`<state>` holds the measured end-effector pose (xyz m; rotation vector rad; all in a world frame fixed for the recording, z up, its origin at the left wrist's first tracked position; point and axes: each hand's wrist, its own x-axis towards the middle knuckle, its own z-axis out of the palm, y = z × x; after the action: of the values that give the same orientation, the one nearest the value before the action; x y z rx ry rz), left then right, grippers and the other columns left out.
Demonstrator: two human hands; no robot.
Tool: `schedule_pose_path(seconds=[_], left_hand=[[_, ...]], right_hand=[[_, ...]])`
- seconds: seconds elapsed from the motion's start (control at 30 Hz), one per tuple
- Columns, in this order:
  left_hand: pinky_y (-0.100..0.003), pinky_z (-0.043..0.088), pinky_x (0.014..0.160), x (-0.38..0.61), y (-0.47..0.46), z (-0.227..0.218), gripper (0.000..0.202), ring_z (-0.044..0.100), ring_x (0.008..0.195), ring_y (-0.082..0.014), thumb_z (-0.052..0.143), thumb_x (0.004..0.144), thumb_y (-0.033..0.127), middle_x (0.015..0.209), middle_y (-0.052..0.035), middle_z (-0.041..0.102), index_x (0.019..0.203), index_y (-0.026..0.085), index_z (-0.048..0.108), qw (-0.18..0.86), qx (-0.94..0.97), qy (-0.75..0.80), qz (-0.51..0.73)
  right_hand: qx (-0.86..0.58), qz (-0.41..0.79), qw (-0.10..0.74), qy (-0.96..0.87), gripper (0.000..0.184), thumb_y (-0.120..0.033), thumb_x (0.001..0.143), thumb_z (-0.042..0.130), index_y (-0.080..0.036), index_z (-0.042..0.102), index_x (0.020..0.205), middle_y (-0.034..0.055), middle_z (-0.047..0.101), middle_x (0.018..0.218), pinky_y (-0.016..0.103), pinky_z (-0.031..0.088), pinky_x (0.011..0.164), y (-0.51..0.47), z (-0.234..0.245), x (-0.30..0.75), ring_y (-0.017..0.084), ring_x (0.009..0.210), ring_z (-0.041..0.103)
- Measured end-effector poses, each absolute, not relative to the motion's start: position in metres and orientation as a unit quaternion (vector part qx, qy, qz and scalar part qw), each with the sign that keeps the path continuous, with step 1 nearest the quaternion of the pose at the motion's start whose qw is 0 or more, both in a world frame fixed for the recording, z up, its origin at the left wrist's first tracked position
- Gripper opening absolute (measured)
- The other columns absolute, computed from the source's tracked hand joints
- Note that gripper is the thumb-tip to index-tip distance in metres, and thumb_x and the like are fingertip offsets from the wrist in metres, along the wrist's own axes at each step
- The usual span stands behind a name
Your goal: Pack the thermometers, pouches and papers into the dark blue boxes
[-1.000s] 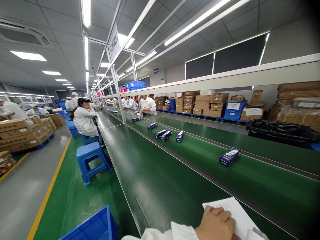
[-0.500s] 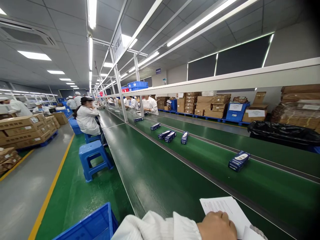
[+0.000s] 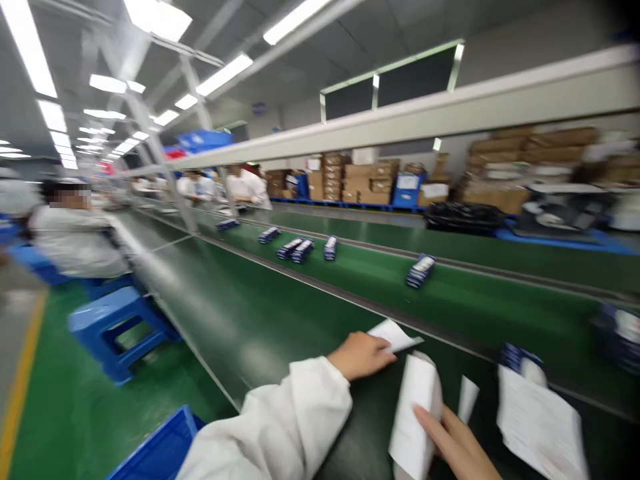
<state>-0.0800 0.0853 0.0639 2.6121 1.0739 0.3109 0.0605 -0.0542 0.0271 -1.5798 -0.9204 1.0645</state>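
My left hand (image 3: 363,357), in a white sleeve, reaches over the work surface with its fingers closed on the edge of a small white paper (image 3: 393,335). My right hand (image 3: 463,443) comes in from the bottom edge and grips a long white folded paper (image 3: 413,407), thumb on top; a greyish rounded side shows along it, too blurred to make out. To the right of that hand lie a narrow white slip (image 3: 467,398) and printed white sheets (image 3: 543,420). A blue-and-white box (image 3: 523,360) is partly covered by the sheets.
Several small blue boxes (image 3: 303,250) stand along the green belt (image 3: 365,277), with another box (image 3: 623,333) at the right edge. Blue stool (image 3: 113,313) and blue crate (image 3: 155,453) are at the left. A person (image 3: 75,233) sits farther along the line.
The view has swung right and blurred. My left hand has shifted left and up in the picture; my right hand, holding the folded paper, has come into view, as have the sheets beside it.
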Motion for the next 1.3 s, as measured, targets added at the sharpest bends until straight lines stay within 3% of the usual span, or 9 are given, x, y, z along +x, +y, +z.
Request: schedule_pose_path(seconds=[0.07,0.3,0.5,0.73,1.0,1.17,1.3], left_hand=[[-0.03,0.049,0.081,-0.08,0.089,0.06,0.037,0.066,0.097,-0.0223,0.044,0.088,0.043,0.107,-0.0044,0.071,0.111,0.022,0.065,0.185,0.904,0.365,0.126],[-0.032,0.041,0.097,-0.073,0.088,0.048,0.039,0.06,0.11,-0.0227,0.044,0.089,0.04,0.124,-0.0044,0.063,0.12,0.022,0.06,0.243,0.882,0.368,0.167],[-0.032,0.045,0.094,-0.073,0.094,0.05,0.039,0.061,0.107,-0.0211,0.042,0.089,0.041,0.12,-0.0031,0.065,0.117,0.022,0.062,0.275,0.862,0.392,0.167],[-0.034,0.045,0.097,-0.072,0.105,0.05,0.052,0.061,0.107,-0.0249,0.055,0.078,0.05,0.125,-0.007,0.061,0.119,0.019,0.059,0.322,0.854,0.383,0.141],[-0.041,0.047,0.092,-0.067,0.134,0.037,0.072,0.057,0.113,-0.0328,0.06,0.068,0.062,0.137,-0.0096,0.052,0.128,0.023,0.053,0.344,0.859,0.372,0.071],[-0.039,0.046,0.094,-0.067,0.131,0.042,0.067,0.056,0.114,-0.0308,0.058,0.07,0.062,0.137,-0.0064,0.051,0.126,0.025,0.055,0.353,0.848,0.39,0.068],[-0.037,0.044,0.098,-0.067,0.122,0.049,0.061,0.054,0.117,-0.0287,0.057,0.072,0.057,0.133,-0.0068,0.055,0.122,0.022,0.058,0.348,0.857,0.37,0.088]], right_hand=[[-0.61,0.479,0.507,-0.376,0.062,-0.064,0.068,0.06,-0.015,0.065,0.106,0.0107,0.069,0.098,0.038,0.05,0.086,-0.052,0.03,0.063,0.031,0.102,0.061],[-0.571,0.528,0.495,-0.387,0.048,-0.05,0.077,0.063,-0.014,0.06,0.108,0.0086,0.066,0.098,0.036,0.048,0.078,-0.046,0.039,0.075,0.026,0.094,0.06],[-0.543,0.532,0.514,-0.397,0.045,-0.047,0.078,0.064,-0.014,0.059,0.109,0.0092,0.065,0.105,0.037,0.046,0.086,-0.045,0.032,0.076,0.025,0.1,0.059],[-0.574,0.518,0.503,-0.388,0.043,-0.044,0.075,0.066,-0.015,0.06,0.106,0.0069,0.066,0.097,0.037,0.05,0.079,-0.042,0.036,0.077,0.023,0.09,0.061],[-0.591,0.527,0.486,-0.371,0.057,-0.05,0.07,0.071,-0.017,0.061,0.115,0.007,0.067,0.104,0.033,0.052,0.077,-0.035,0.031,0.086,0.023,0.093,0.063],[-0.597,0.525,0.477,-0.376,0.059,-0.052,0.069,0.071,-0.016,0.061,0.115,0.0083,0.066,0.106,0.033,0.052,0.076,-0.037,0.032,0.086,0.023,0.093,0.063],[-0.601,0.52,0.477,-0.376,0.051,-0.046,0.073,0.069,-0.016,0.061,0.112,0.0072,0.066,0.102,0.033,0.051,0.078,-0.039,0.035,0.084,0.022,0.092,0.062]])
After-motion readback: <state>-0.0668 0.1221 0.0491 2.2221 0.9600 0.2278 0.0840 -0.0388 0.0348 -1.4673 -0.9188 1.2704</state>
